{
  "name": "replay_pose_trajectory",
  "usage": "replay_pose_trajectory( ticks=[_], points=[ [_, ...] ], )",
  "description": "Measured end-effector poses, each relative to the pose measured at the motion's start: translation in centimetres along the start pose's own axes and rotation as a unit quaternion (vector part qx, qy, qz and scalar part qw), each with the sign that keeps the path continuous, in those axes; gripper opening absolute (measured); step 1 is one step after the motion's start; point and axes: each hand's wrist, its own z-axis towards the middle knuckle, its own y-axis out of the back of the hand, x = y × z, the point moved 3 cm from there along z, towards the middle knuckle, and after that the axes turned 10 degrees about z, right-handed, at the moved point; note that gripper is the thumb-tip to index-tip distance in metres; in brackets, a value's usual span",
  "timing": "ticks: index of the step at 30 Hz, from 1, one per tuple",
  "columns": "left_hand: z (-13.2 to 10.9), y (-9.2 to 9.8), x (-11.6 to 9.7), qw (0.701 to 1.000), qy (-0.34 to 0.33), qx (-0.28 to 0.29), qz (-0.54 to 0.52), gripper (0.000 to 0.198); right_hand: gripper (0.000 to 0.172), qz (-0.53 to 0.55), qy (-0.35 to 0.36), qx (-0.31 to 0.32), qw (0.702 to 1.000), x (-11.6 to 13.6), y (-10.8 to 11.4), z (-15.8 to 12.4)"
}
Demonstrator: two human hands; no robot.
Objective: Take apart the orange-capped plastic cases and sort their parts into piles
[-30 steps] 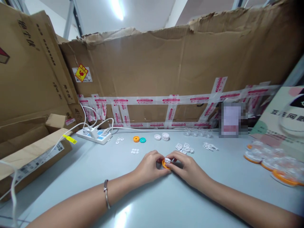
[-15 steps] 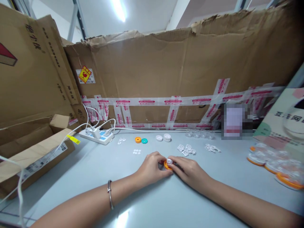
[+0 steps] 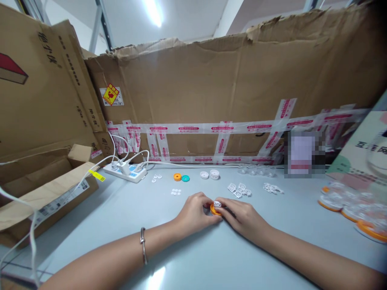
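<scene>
My left hand (image 3: 201, 211) is closed around an orange round plastic base (image 3: 215, 211) at the middle of the grey table. Over that base, my right hand (image 3: 237, 211) pinches a small white openwork plastic piece (image 3: 217, 204) between thumb and fingers. The white piece sits on or just above the orange base; I cannot tell whether they touch. Fingers hide part of both. Beyond my hands lie more white openwork pieces (image 3: 239, 190) and another small group (image 3: 272, 188). Small white discs (image 3: 175, 192) lie farther left.
An orange ring (image 3: 177, 177), a teal ring (image 3: 185, 178) and white round parts (image 3: 214, 174) lie farther back. Clear domes (image 3: 256, 170) stand by the cardboard wall (image 3: 193, 88). A power strip (image 3: 130, 172) and open box (image 3: 45, 197) are left, orange-and-clear assemblies (image 3: 356, 209) right.
The view has shifted slightly, so everything appears a little farther right. Both hands keep the same hold on the orange base and the white piece.
</scene>
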Motion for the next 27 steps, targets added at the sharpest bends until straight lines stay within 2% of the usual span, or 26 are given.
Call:
replay_pose_trajectory(
  ticks=[8, 13, 15, 17, 21, 27],
  points=[
    [0.0, 0.0, 0.0, 1.0, -0.006, -0.001, -0.001, 0.015, 0.021, 0.008, -0.001, 0.002, 1.0, 0.0, 0.0, 0.0],
    [0.0, -0.2, 0.2, 1.0, 0.008, -0.006, -0.007, 0.022, 0.019, 0.008, -0.019, -0.079, 0.997, -0.1, 0.9, 0.2],
    [0.0, -0.2, 0.2, 1.0, 0.002, -0.003, -0.004, 0.021, 0.018, 0.024, -0.024, -0.072, 0.997, 0.0, 0.9, 0.3],
    [0.0, -0.3, 0.1, 1.0, -0.005, -0.005, 0.003, 0.021, 0.016, 0.048, -0.044, -0.068, 0.996, 0.0, 0.9, 0.4],
    [-0.1, -0.1, -0.2, 1.0, -0.016, -0.016, 0.02, 0.024, 0.016, 0.105, -0.094, -0.12, 0.983, -0.4, 1.4, 0.5],
    [-0.8, 0.3, -0.8, 0.997, -0.064, 0.011, 0.044, 0.024, 0.03, 0.195, -0.161, -0.157, 0.955, -1.1, 2.2, 0.7]
  ],
)
